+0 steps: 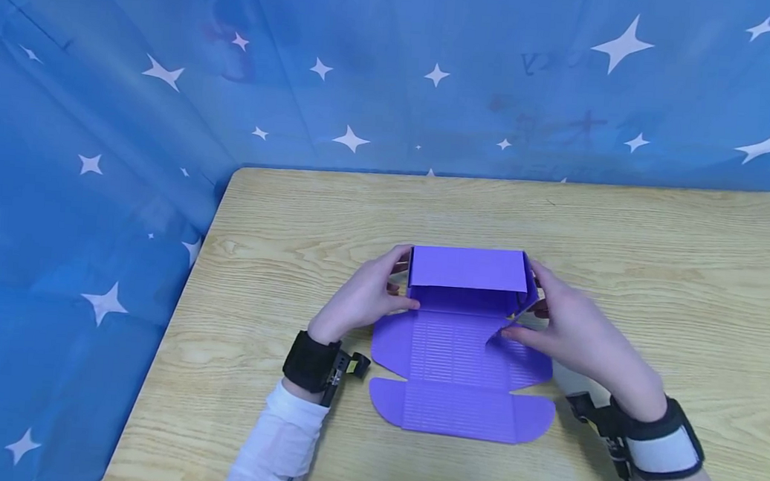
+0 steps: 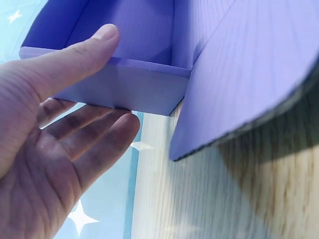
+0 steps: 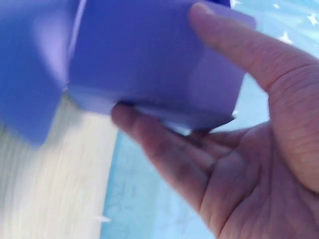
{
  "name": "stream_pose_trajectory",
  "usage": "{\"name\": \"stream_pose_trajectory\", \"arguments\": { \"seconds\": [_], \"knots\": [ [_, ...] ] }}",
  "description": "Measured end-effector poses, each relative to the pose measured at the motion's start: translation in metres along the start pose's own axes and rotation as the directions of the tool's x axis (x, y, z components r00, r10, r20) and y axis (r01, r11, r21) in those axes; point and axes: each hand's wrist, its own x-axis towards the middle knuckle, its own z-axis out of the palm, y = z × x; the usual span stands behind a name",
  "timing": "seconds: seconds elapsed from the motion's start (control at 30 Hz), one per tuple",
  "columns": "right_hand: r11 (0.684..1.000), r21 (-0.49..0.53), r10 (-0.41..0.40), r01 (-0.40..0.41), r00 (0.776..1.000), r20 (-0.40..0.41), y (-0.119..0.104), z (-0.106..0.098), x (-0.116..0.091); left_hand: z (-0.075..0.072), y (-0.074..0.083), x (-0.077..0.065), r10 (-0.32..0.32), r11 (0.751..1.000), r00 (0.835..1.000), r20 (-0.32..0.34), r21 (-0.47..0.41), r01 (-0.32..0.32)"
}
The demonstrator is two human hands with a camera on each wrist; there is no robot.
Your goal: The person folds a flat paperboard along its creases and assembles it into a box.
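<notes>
A purple cardboard box (image 1: 470, 269), partly folded, lies on the table with its back part raised and its lid panel (image 1: 457, 409) flat toward the person. My left hand (image 1: 371, 288) grips the box's left end wall (image 2: 124, 84), thumb over the edge and fingers on the outside. At the opposite end, my right hand (image 1: 563, 320) holds the right side flap (image 3: 149, 55) between the thumb and the fingers beneath. This flap slants inward, not flush with the end. Parts of both hands' fingers are hidden behind the box in the head view.
The light wood-grain table (image 1: 293, 212) has a rounded far left corner. Blue cloth with white stars (image 1: 397, 70) hangs behind it and along its left side. Rounded tabs (image 1: 533, 418) stick out from the lid's sides. Each wrist wears a strapped camera (image 1: 357, 365).
</notes>
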Motion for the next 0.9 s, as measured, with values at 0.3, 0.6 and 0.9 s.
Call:
{"name": "stream_pose_trajectory", "arguments": {
  "seconds": [0.3, 0.6, 0.9],
  "knots": [
    [0.996, -0.032, 0.076, -0.079, 0.994, -0.081, -0.017, 0.007, 0.007, 0.000, 0.001, 0.000, 0.014, 1.000, 1.000, 0.001, 0.024, -0.014],
    [0.981, -0.069, 0.168, -0.182, 0.971, -0.171, -0.017, 0.016, 0.015, 0.001, 0.001, 0.000, 0.018, 0.999, 1.000, -0.005, 0.037, -0.018],
    [0.977, -0.078, 0.171, -0.196, 0.953, -0.250, -0.010, 0.019, 0.020, 0.001, 0.002, 0.000, 0.021, 0.999, 1.000, -0.002, 0.043, -0.021]
  ]
}}
